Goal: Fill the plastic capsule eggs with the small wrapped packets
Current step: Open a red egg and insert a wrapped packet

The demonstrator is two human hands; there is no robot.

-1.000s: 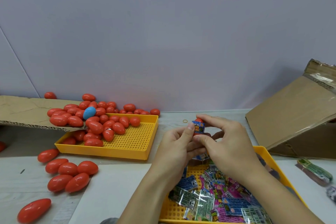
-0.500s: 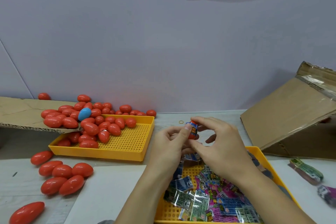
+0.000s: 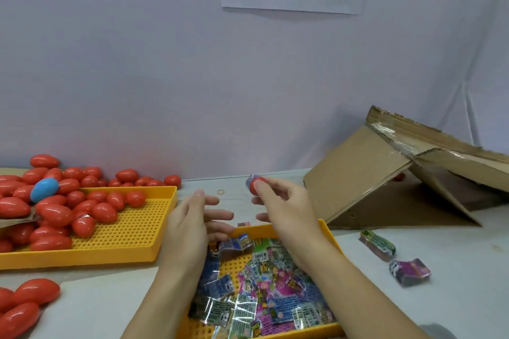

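Risk: right hand (image 3: 286, 201) pinches red egg (image 3: 257, 185) with packet protruding; left hand (image 3: 192, 217) open, packet may jam closure.

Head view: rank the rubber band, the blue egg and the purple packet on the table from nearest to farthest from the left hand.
1. Rubber band, just beyond the left hand's fingertips, on the table.
2. Blue egg, far left, on the red egg pile.
3. Purple packet, far right, past the right hand.

Pale table (image 3: 454, 297) with two yellow trays (image 3: 154, 242), loose red eggs (image 3: 35, 290), cardboard box (image 3: 385, 187), stray packets (image 3: 410, 271).
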